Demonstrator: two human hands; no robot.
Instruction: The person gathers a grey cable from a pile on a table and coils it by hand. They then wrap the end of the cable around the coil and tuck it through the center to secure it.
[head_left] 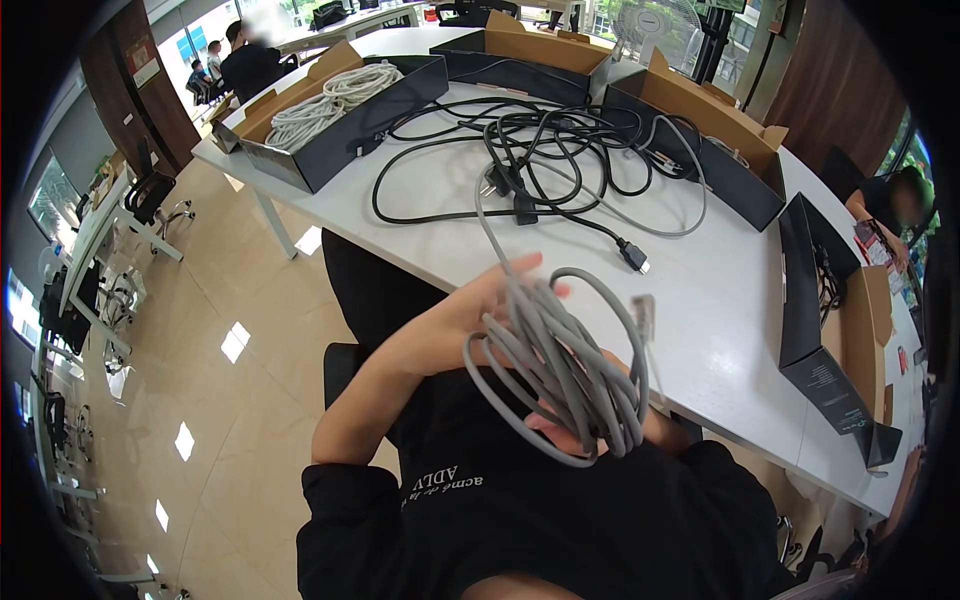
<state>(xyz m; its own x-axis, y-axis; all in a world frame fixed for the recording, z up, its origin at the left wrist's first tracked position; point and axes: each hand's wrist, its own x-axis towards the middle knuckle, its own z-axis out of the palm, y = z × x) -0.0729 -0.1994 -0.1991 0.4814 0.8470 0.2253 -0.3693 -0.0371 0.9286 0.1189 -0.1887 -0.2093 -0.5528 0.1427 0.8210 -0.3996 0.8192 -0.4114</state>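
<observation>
A coiled grey cable (575,360) hangs in front of my chest, over the table's near edge. My right hand (580,430) is wrapped round the lower part of the coil, mostly hidden behind its loops. At the coil's upper left, my left hand (495,305) has its fingers apart, slightly blurred, with the cable passing beside them. From there one grey strand runs up to the tangle of black cables (560,150) on the white table (700,300). A clear cable connector (645,318) dangles, blurred, right of the coil. A black plug (633,256) lies on the tabletop.
An open box (345,150) of white cables stands at the back left. More open boxes (525,75) (740,185) line the back, and another box (825,375) with black cable is at the right. A seated person (890,205) is at far right; others sit behind.
</observation>
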